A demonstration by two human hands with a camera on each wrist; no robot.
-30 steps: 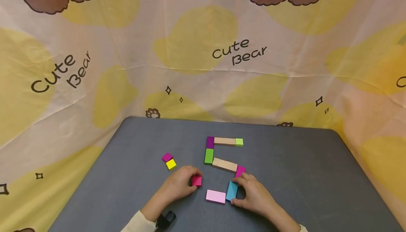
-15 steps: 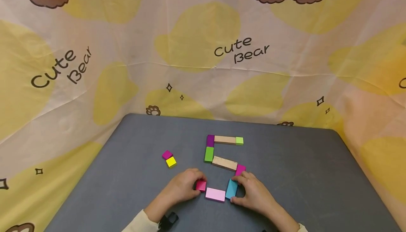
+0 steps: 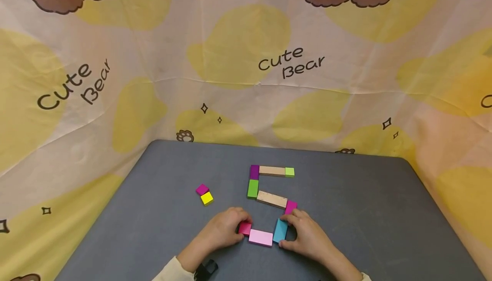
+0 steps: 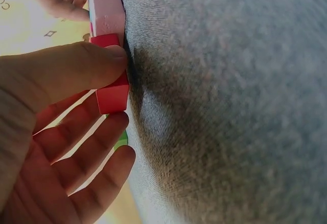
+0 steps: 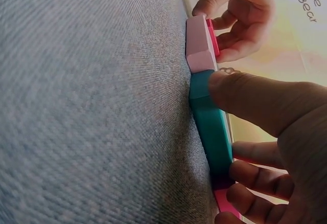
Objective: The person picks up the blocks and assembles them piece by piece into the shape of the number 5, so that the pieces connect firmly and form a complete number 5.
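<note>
My left hand (image 3: 224,228) pinches a red block (image 4: 112,97) between thumb and fingers, its end right at the light pink block (image 3: 260,238). On the other side, my right hand (image 3: 307,234) holds the blue block (image 3: 280,230) by its two ends, thumb at the near end. The blue block stands beside the pink block's right end, with a magenta block (image 3: 291,206) just beyond it. From there a wooden block (image 3: 272,199), a green block (image 3: 252,189), a purple block (image 3: 254,172), another wooden block and a lime block (image 3: 290,172) form a winding line.
Left of the line, a purple-magenta cube (image 3: 202,189) and a yellow cube (image 3: 206,198) lie corner to corner on the grey table (image 3: 365,204). A printed cloth (image 3: 246,59) hangs around the table's back and sides. A black strap (image 3: 206,269) sits at the left wrist.
My left hand has slid the red block to the right and nearer the body, up to the pink block's left end. The right hand stays on the blue block.
</note>
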